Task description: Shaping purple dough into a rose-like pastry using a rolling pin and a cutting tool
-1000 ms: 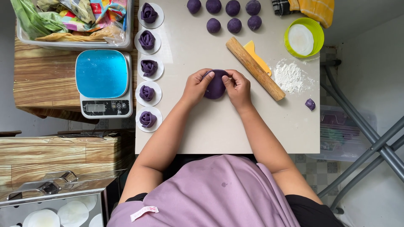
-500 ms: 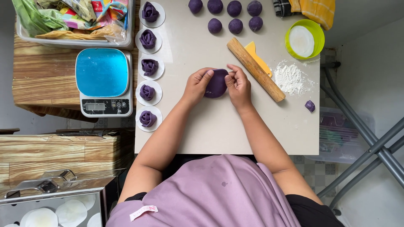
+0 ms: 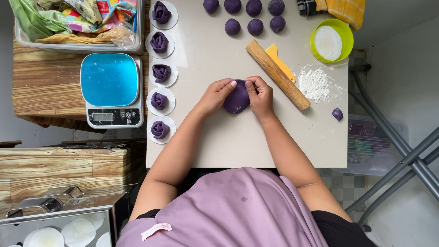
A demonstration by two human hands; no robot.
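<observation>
Both hands' fingers (image 3: 227, 85) pinched on purple dough (image 3: 237, 98); green bowl (image 3: 344, 28) of white paper rounds.

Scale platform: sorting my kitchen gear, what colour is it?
Bright blue, on the scale; clearest in the head view.

There is a single view, from the camera on the person's head, and it looks almost straight down. The person's own shoulders and lilac-clad torso fill the bottom edge, and both forearms run up the picture to the left hand (image 3: 214, 96) and right hand (image 3: 260, 95), which meet near the middle. The bench (image 3: 238, 146) lies flat to the lens, its far edge cut off at the top beyond the hands. The view stands fairly high above the hands, wide enough to take in the floor right of the right hand and wooden furniture left of the left hand.
</observation>
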